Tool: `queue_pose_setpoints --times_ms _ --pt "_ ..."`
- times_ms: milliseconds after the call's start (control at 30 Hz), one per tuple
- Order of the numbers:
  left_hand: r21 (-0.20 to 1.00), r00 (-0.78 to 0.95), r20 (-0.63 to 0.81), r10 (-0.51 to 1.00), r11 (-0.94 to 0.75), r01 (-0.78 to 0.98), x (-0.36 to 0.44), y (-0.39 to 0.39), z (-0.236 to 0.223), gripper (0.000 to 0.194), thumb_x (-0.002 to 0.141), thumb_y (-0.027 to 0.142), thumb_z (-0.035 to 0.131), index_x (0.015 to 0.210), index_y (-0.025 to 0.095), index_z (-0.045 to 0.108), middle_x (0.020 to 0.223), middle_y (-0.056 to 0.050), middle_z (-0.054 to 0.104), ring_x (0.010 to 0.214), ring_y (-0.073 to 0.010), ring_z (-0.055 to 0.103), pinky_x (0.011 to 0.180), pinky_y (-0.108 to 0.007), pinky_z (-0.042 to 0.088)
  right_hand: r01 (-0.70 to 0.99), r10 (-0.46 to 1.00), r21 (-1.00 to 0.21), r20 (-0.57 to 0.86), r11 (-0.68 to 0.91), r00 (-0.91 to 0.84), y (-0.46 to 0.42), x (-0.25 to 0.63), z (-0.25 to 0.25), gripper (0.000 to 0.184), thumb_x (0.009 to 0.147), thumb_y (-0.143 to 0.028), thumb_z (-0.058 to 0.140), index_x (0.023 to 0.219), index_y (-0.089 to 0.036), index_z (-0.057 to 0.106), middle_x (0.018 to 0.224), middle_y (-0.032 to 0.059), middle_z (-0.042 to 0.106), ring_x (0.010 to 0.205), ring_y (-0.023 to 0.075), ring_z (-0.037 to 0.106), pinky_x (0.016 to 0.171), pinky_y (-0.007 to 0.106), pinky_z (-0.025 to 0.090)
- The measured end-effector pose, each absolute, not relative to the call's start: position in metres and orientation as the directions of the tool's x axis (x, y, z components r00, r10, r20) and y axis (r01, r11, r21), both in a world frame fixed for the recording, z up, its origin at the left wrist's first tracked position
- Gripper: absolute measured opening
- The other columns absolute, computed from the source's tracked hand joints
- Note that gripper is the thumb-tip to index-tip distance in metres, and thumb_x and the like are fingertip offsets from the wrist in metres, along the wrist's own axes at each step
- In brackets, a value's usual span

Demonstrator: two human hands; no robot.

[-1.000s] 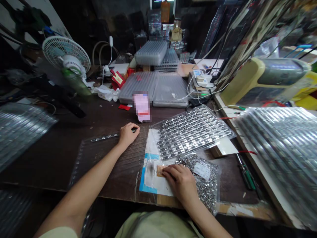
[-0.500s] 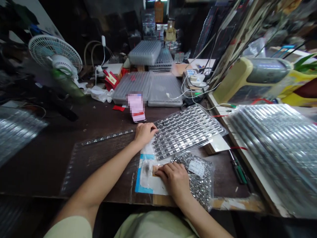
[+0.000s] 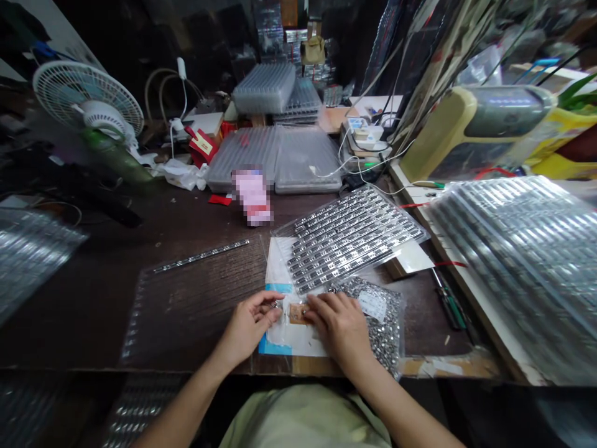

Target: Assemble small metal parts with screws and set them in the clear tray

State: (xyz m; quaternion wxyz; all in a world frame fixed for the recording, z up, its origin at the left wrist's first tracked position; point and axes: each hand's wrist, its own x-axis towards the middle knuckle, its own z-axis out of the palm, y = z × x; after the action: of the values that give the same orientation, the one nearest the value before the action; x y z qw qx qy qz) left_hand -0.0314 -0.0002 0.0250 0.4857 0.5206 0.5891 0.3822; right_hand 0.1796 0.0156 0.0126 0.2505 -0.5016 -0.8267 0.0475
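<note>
My left hand (image 3: 249, 326) sits over the white paper sheet (image 3: 289, 336), its fingertips pinched on a small shiny metal part (image 3: 280, 305). My right hand (image 3: 338, 326) lies on a small tan pad (image 3: 298, 314), just beside the left fingertips. Under its heel and to the right is a clear bag of tiny metal parts (image 3: 382, 330). Above both hands lies a clear blister tray of metal components (image 3: 349, 239). A long strip of components (image 3: 200, 256) rests on a clear sheet (image 3: 186, 311) to the left, apart from my hands.
Tall stacks of blister sheets (image 3: 517, 261) fill the right side beside a screwdriver (image 3: 448, 308). Closed plastic cases (image 3: 275, 158), a pixelated patch (image 3: 252, 196), a power strip (image 3: 366, 134) and a fan (image 3: 88, 99) stand further back on the dark bench (image 3: 84, 298).
My left hand has moved right and down from the tray, next to my right hand, and now pinches a small part. My right hand stays on the pad.
</note>
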Motion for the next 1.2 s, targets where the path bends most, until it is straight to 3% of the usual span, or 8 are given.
queue_pose_setpoints --times_ms 133,300,400,600,833,1000,1100,1200 --pt "0.906 0.006 -0.011 1.0 0.007 0.423 -0.017 -0.007 0.019 0.012 0.078 0.021 0.064 0.088 0.019 0.071 0.085 -0.005 0.068 0.073 -0.0143 0.064 0.06 -0.021 0.052 0.874 0.846 -0.161 0.379 0.459 -0.374 0.016 0.204 0.019 0.019 0.088 -0.031 0.056 0.103 -0.023 0.065 0.095 0.0053 0.065 0.085 0.0208 0.049 0.069 0.034 0.031" --pt "0.81 0.044 0.183 0.982 -0.176 0.56 -0.005 -0.005 0.013 0.012 0.079 0.02 0.066 0.089 0.021 0.072 0.084 -0.004 0.067 0.08 -0.0161 0.064 0.072 -0.025 0.052 0.882 0.851 -0.075 0.312 0.465 -0.422 0.014 0.209 0.017 0.006 0.085 -0.027 0.061 0.082 -0.023 0.065 0.077 0.0027 0.061 0.075 0.0199 0.047 0.068 0.034 0.029" --pt "0.782 0.06 0.234 0.97 -0.225 0.581 0.0 -0.004 0.01 0.012 0.08 0.02 0.065 0.091 0.021 0.071 0.085 -0.003 0.067 0.08 -0.0157 0.064 0.073 -0.025 0.052 0.873 0.845 -0.12 0.341 0.473 -0.411 0.015 0.208 0.014 0.009 0.087 -0.026 0.058 0.083 -0.024 0.066 0.081 0.0031 0.062 0.077 0.0195 0.048 0.068 0.034 0.031" --pt "0.738 0.107 0.259 0.96 -0.268 0.62 0.006 -0.004 0.008 0.014 0.082 0.023 0.064 0.094 0.024 0.071 0.082 -0.003 0.066 0.077 -0.0147 0.063 0.071 -0.025 0.051 0.804 0.841 -0.331 0.418 0.494 -0.344 0.018 0.212 0.012 0.022 0.092 -0.024 0.046 0.1 -0.022 0.066 0.085 0.0058 0.063 0.077 0.0176 0.052 0.066 0.03 0.04" --pt "0.653 0.124 0.256 0.959 -0.266 0.709 0.009 -0.003 0.008 0.009 0.081 0.024 0.065 0.087 0.024 0.071 0.08 -0.002 0.065 0.076 -0.0148 0.062 0.069 -0.024 0.049 0.639 0.876 -0.604 0.381 0.477 -0.295 0.015 0.209 0.019 0.014 0.09 -0.023 0.05 0.084 -0.021 0.062 0.079 0.0036 0.062 0.076 0.0152 0.058 0.066 0.027 0.047" --pt "0.642 0.147 0.239 0.96 -0.269 0.718 0.012 -0.004 0.01 0.011 0.082 0.021 0.064 0.09 0.025 0.071 0.08 -0.001 0.064 0.076 -0.0146 0.061 0.069 -0.025 0.049 0.626 0.886 -0.628 0.362 0.462 -0.291 0.016 0.204 0.018 0.014 0.091 -0.025 0.051 0.092 -0.022 0.064 0.084 0.0038 0.065 0.078 0.0153 0.059 0.067 0.027 0.047" --pt "0.701 0.116 0.28 0.953 -0.286 0.654 0.01 -0.004 0.01 0.014 0.083 0.019 0.062 0.093 0.025 0.069 0.082 -0.001 0.065 0.079 -0.0143 0.062 0.072 -0.024 0.05 0.668 0.901 -0.606 0.323 0.432 -0.291 0.018 0.192 0.017 0.012 0.086 -0.03 0.06 0.079 -0.021 0.063 0.073 0.0005 0.063 0.071 0.0146 0.056 0.065 0.028 0.041" --pt "0.767 -0.028 0.35 0.936 -0.269 0.583 0.005 -0.003 0.008 0.009 0.084 0.02 0.061 0.09 0.021 0.068 0.086 -0.003 0.065 0.082 -0.0149 0.062 0.075 -0.025 0.051 0.711 0.896 -0.549 0.323 0.439 -0.304 0.02 0.176 0.015 0.015 0.079 -0.035 0.068 0.071 -0.023 0.064 0.074 -0.0011 0.065 0.072 0.0147 0.053 0.065 0.03 0.034"
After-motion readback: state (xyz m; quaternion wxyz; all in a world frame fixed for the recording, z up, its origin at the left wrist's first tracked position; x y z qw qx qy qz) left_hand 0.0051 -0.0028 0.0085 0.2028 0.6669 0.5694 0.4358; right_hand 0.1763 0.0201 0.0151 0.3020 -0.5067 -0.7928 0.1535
